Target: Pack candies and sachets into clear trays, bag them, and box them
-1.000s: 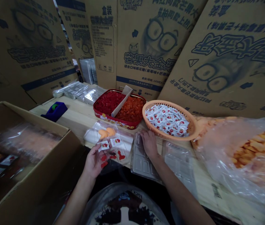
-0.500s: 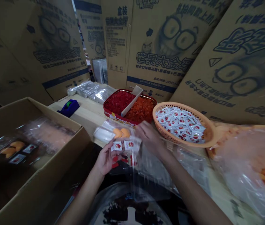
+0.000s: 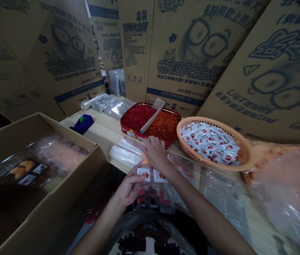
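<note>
My left hand point(image 3: 129, 187) grips the left side of a clear plastic tray point(image 3: 169, 200), thumb on top. Two small white sachets point(image 3: 143, 174) with red print lie across its middle. Red and dark pieces point(image 3: 152, 198) fill the near compartments. Orange candy point(image 3: 145, 159) at the far end is mostly covered by my right hand point(image 3: 154, 151). That hand's fingers are curled down in front of the red tin point(image 3: 128, 132); whatever is between them is hidden. Flat clear plastic sleeves point(image 3: 125, 150) lie just beyond the tray.
Red and orange pieces fill the tin, split by a cardboard strip point(image 3: 152, 116). An orange basket point(image 3: 245, 148) of sachets stands to the right, beside a large plastic bag point(image 3: 280, 177). A cardboard box point(image 3: 67, 177) and blue tape dispenser point(image 3: 82, 124) are left. Tall cartons point(image 3: 173, 81) wall the back.
My right hand has moved left, from beside the tray to over its far end. The tray has come slightly nearer, and its red and dark pieces show more clearly. The view has shifted slightly.
</note>
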### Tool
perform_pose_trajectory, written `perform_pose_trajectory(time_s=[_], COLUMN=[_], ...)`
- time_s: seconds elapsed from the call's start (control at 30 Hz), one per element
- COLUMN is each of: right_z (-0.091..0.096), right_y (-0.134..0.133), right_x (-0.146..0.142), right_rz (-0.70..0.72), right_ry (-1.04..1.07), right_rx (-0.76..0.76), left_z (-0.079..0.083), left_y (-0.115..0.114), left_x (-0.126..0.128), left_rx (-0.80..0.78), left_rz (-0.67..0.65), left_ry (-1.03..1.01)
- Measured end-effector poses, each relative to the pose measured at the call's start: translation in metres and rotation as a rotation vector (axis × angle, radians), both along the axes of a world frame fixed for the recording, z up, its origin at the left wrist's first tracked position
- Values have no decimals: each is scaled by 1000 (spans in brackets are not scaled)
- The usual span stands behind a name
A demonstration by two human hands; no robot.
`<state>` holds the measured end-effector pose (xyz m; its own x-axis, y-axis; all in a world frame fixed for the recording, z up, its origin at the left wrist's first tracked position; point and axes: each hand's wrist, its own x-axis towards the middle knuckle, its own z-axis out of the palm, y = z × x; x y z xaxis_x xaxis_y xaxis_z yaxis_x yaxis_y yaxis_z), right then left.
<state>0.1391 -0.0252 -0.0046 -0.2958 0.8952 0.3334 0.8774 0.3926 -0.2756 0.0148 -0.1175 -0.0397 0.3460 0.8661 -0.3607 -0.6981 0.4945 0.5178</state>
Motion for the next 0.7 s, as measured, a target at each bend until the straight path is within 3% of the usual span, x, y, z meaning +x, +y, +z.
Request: perform_pose_trajectory(time_s=[0.1, 0.23, 0.3, 0.37, 0.47, 0.5, 0.6, 0.7], right_z=[-4, -12, -14, -14, -11, -9, -5, -4], right_y=[-10, -40, -55, -67, -76, -79, -85, -92], right_x=[27, 60, 71, 82, 101, 108, 128, 141], right_rz=[-156, -70, -76, -178, -329, -365, -422, -432], right_ry=[524, 1373, 1624, 1778, 1897, 1920, 1960, 1970], right_rx=[-159, -903, -1081, -1050, -962, -936, -832, -759], left_z=[3, 10, 13, 13, 8, 5, -7, -21], left_y=[3, 9, 18, 35, 78, 94, 133, 147], left_x=[-2, 6, 13, 18, 18, 16, 8, 4], left_rx=[-22, 30, 104, 268, 729, 808, 925, 991], left_rz=[-5, -49, -119, -168, -136, -121, -159, -214], left_ry=[-3, 21, 108, 351, 1004, 1103, 1205, 1266])
